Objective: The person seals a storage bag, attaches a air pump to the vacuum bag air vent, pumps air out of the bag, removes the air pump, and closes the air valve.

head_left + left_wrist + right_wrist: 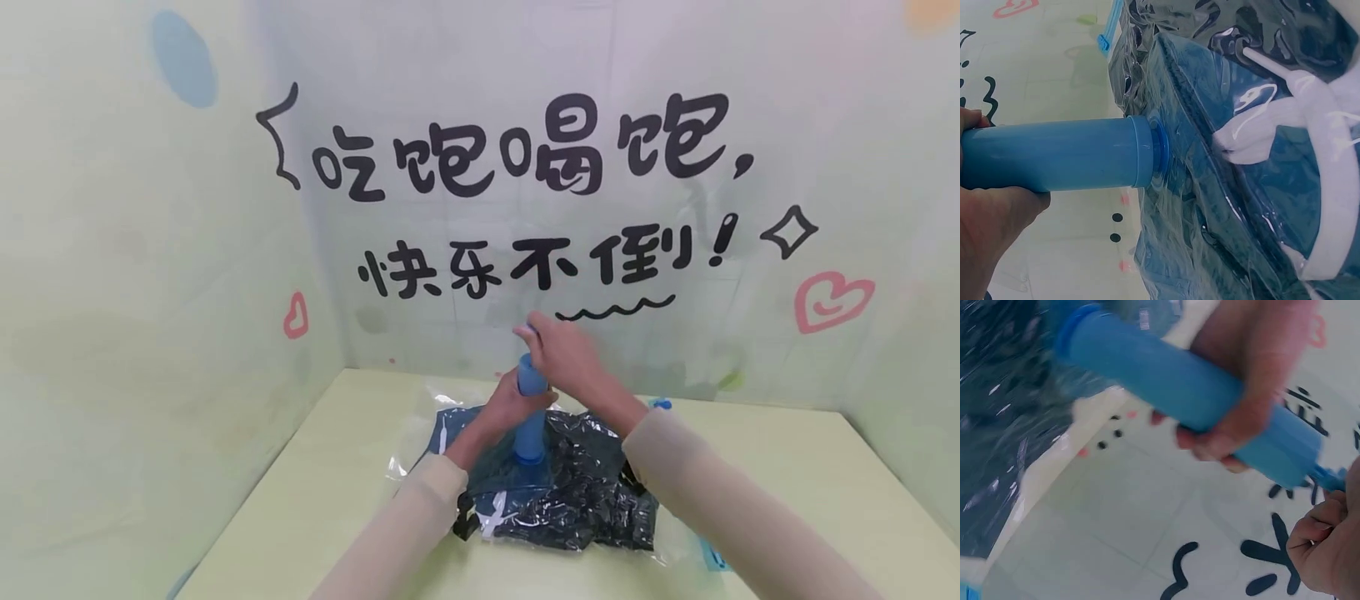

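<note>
A blue hand pump (531,433) stands upright on a clear vacuum storage bag (585,500), its lower end on the bag's valve. Dark, folded cloth in teal and black shows through the wrinkled plastic. My left hand (510,404) grips the pump's barrel (1054,156) near its upper part. Above the barrel, my right hand (562,354) holds the pump's handle, which the fingers mostly cover. In the right wrist view a short piece of the blue rod (1329,480) shows between the barrel and that hand. White straps (1329,187) lie inside the bag.
The bag lies on a pale yellow table (300,500). Behind it rises a light wall (450,67) with black lettering and pink hearts. A blue zip slider (662,404) sits at the bag's far right edge, and another blue piece (716,557) lies near the right forearm.
</note>
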`<state>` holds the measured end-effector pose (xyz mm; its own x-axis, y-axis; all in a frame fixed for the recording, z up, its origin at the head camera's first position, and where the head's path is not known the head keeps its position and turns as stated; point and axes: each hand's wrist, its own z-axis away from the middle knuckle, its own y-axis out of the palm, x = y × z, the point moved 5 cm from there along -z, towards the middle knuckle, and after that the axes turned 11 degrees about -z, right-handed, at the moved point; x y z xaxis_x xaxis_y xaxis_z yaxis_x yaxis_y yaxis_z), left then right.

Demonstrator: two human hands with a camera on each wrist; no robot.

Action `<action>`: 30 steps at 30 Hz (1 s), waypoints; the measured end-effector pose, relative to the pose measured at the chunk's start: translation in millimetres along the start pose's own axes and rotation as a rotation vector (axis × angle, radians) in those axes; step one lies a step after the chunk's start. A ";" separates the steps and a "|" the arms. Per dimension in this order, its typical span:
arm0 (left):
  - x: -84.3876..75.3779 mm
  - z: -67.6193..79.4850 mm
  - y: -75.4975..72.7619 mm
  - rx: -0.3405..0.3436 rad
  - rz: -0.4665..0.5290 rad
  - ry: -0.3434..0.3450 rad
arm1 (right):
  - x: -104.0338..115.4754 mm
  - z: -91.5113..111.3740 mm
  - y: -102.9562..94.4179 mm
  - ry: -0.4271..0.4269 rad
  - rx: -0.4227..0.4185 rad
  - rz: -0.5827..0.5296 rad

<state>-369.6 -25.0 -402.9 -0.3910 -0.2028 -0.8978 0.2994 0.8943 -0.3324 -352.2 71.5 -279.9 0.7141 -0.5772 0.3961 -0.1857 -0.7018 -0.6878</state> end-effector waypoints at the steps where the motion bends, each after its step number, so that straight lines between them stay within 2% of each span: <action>1: 0.9 0.8 1.0 0.006 -0.003 -0.005 | -0.7 3.0 0.5 -0.016 -0.025 0.001; 4: 4.1 4.1 4.2 0.014 -0.024 -0.031 | 4.6 3.1 -6.2 -0.077 -0.122 -0.027; 7: 5.0 6.1 4.8 -0.004 -0.018 -0.050 | 11.4 -2.7 -11.9 -0.075 -0.139 -0.055; 13: -0.4 4.4 2.2 0.002 -0.049 -0.041 | 12.5 -4.2 -15.0 0.009 -0.112 -0.083; 17: 0.9 5.8 -0.5 0.019 -0.012 -0.017 | 2.9 9.6 2.8 0.053 -0.019 -0.053; 19: 1.9 7.3 -1.4 0.026 0.001 -0.016 | -1.0 16.7 12.4 0.055 -0.003 -0.043; 24: 1.5 7.0 -1.9 0.024 -0.021 -0.007 | -3.4 21.6 18.4 0.071 -0.044 -0.115; 27: 0.4 5.3 -2.7 0.014 -0.041 -0.009 | -7.5 22.9 18.2 0.141 -0.051 -0.149; 30: -1.8 4.9 -3.3 0.010 -0.084 -0.040 | -15.6 27.4 19.6 0.232 -0.075 -0.149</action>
<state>-365.6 -29.5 -401.6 -0.3803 -0.2931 -0.8772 0.2759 0.8693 -0.4101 -348.5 78.2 -316.2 0.5650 -0.5392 0.6245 -0.1460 -0.8103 -0.5675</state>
